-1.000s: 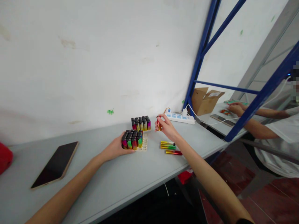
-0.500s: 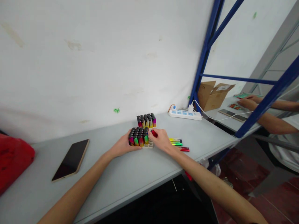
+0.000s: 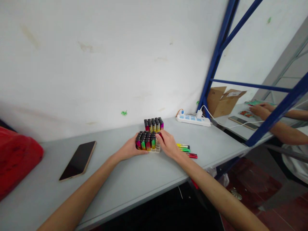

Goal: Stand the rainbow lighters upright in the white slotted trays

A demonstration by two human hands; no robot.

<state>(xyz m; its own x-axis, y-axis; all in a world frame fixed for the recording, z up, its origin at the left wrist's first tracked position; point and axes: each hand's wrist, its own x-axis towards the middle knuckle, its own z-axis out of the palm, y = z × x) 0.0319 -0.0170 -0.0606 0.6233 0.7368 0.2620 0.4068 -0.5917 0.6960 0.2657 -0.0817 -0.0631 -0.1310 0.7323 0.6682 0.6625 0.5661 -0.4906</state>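
My left hand (image 3: 130, 149) is wrapped round the left side of a pale tray (image 3: 156, 149) packed with upright lighters (image 3: 145, 141) in shiny mixed colours with black tops. Several slots at the tray's right end hold nothing. At that end my right hand (image 3: 167, 144) pinches a red lighter (image 3: 160, 135), held upright at the tray's back right; whether its base sits in a slot is hidden. Loose yellow, green and red lighters (image 3: 185, 149) lie on the table just right of my right hand. Behind the tray stands a second block of upright lighters (image 3: 154, 124).
A phone (image 3: 78, 160) and a red bag (image 3: 19, 160) lie to the left. At the back right are a white power strip (image 3: 193, 120), a blue metal frame (image 3: 216, 61) and a cardboard box (image 3: 223, 101). Another person's hands (image 3: 261, 110) work at the adjoining table.
The red lighter in my right hand has gone from tilted to more upright at the tray's right end. My left hand keeps its hold. The whole view has shifted slightly.
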